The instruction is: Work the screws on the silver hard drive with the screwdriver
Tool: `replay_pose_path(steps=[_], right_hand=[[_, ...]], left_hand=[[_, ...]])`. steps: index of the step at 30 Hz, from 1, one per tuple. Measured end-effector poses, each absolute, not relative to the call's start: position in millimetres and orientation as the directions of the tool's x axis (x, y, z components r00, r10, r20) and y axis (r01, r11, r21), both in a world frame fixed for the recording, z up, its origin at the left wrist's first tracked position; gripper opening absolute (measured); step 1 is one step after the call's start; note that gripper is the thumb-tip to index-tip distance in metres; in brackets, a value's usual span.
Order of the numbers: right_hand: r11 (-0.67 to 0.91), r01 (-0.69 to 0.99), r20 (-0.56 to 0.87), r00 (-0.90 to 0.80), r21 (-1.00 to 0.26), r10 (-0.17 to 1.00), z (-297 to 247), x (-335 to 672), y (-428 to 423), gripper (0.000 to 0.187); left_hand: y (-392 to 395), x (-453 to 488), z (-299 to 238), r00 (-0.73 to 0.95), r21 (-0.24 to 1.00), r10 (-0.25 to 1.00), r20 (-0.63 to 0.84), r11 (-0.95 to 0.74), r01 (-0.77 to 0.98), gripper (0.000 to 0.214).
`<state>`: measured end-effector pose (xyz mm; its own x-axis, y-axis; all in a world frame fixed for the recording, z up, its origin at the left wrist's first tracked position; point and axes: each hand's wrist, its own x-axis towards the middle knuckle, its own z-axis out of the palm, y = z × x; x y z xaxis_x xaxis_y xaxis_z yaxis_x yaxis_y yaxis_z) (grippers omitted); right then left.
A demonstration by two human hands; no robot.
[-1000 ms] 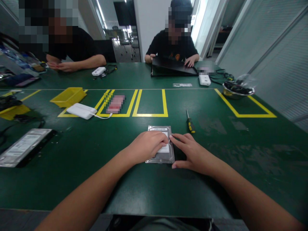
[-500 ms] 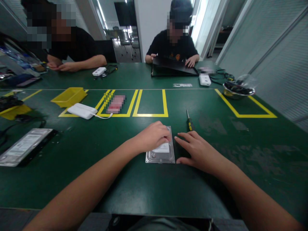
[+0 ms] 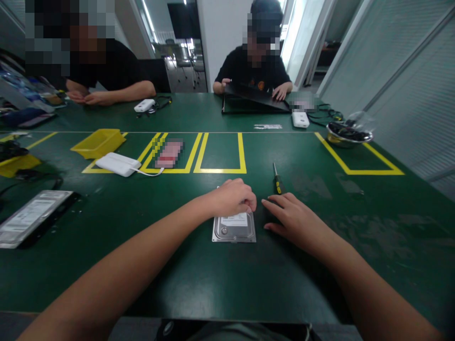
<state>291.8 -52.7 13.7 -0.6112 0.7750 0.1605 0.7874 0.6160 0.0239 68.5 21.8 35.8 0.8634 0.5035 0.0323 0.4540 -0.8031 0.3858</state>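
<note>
A silver hard drive (image 3: 234,232) with a white label lies flat on the green table in front of me. Over its far part is my left hand (image 3: 236,196), fingers curled together; what they hold, if anything, is hidden. Just right of the drive, apart from it, my right hand (image 3: 289,213) is open with its fingers stretched toward the drive. Beyond the right fingertips lies a black and yellow screwdriver (image 3: 277,182), its shaft pointing away from me.
Another hard drive (image 3: 31,215) lies at left. Farther back are a yellow tray (image 3: 99,143), a white power bank (image 3: 117,164) cabled to a blurred phone (image 3: 169,154), and a metal bowl (image 3: 348,135) at right. Two people sit across, one holding a black panel (image 3: 256,97).
My left hand has shifted a little to the right over the drive. The right hand's thumb has drawn in toward its fingers. The view has turned slightly.
</note>
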Motion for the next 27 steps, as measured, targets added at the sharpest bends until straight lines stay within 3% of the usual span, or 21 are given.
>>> replay_pose_path(steps=[6, 16, 20, 27], right_hand=[[0.572, 0.817, 0.211, -0.574, 0.074, 0.792, 14, 294, -53, 0.050], [0.574, 0.816, 0.215, -0.573, 0.064, 0.791, 16, 293, -56, 0.045], [0.573, 0.817, 0.208, -0.572, 0.058, 0.794, 17, 292, -56, 0.044], [0.583, 0.812, 0.215, -0.575, 0.030, 0.790, 18, 294, -58, 0.042]], left_hand=[[23, 71, 43, 0.873, 0.352, 0.487, -0.014, -0.815, 0.460, 0.013], [15, 71, 37, 0.916, 0.141, 0.381, 0.129, -0.921, 0.363, 0.013], [16, 69, 32, 0.912, 0.163, 0.382, 0.148, -0.919, 0.359, 0.011], [21, 70, 37, 0.902, 0.258, 0.428, 0.051, -0.878, 0.402, 0.011]])
